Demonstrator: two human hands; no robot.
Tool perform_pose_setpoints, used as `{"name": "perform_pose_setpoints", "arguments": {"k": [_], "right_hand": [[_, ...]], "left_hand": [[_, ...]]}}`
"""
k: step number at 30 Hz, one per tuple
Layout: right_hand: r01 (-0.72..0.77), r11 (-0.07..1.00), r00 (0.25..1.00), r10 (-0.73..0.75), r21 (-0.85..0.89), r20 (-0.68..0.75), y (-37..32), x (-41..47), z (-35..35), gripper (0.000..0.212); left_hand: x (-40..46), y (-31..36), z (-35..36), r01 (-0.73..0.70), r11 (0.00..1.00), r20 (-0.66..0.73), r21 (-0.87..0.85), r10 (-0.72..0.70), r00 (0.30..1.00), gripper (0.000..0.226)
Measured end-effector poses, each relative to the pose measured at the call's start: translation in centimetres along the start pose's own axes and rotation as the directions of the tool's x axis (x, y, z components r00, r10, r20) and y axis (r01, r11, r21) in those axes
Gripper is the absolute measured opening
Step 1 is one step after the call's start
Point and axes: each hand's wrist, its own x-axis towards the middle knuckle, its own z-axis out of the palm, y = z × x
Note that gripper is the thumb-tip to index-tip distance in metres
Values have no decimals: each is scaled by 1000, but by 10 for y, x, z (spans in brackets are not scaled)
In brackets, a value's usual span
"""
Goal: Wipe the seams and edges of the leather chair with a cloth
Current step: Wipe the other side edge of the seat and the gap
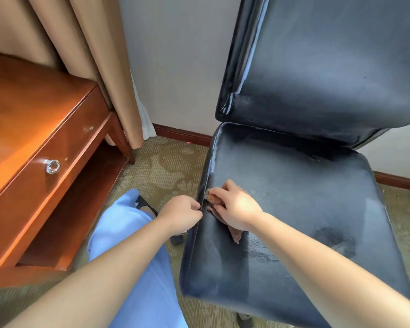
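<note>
The dark leather chair [294,209] stood on patterned carpet [161,166] near a pale wall [175,67], its seat facing the camera and its backrest rising behind. The right hand [234,207] lay on the seat close to the left side seam [202,202], fingers curled round a small brown cloth [214,198] and pressing it against the leather just beside that seam; a loose corner of the cloth trailed out beneath the wrist toward the seat's front. The left hand [181,213] was at the outer side of the same edge, its fingers curled and pinching the piped rim of the seat, though the fingertips were partly hidden, so how firmly it gripped could not be told. The two hands sat nearly touching, the seam running between them. Pale scuffed streaks showed along the seat's left edge farther back, and a dull dark patch marked the leather on the right side of the seat. To the left stood a reddish wooden desk [33,138] with a drawer bearing a metal ring pull [52,166], and tan curtains [81,55] hung behind it. A blue-clad leg [128,233] showed below the left forearm.
</note>
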Motion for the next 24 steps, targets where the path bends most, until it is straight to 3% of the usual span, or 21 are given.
{"name": "perform_pose_setpoints", "arguments": {"k": [3,6,14,24], "right_hand": [[71,992,997,-71,-102,8,-3,-7,0,32],[102,985,995,-102,-140,8,-6,-12,3,32],[-15,997,999,19,-75,49,-13,-45,9,38],[-98,986,991,109,-139,76,-25,-79,11,27]], "left_hand": [[3,-4,2,-25,1000,28,12,25,999,12],[2,-5,3,-8,1000,-56,-3,8,998,8],[-24,-6,28,64,998,-56,0,-64,996,31],[-63,5,24,19,979,-223,202,28,974,57]]}}
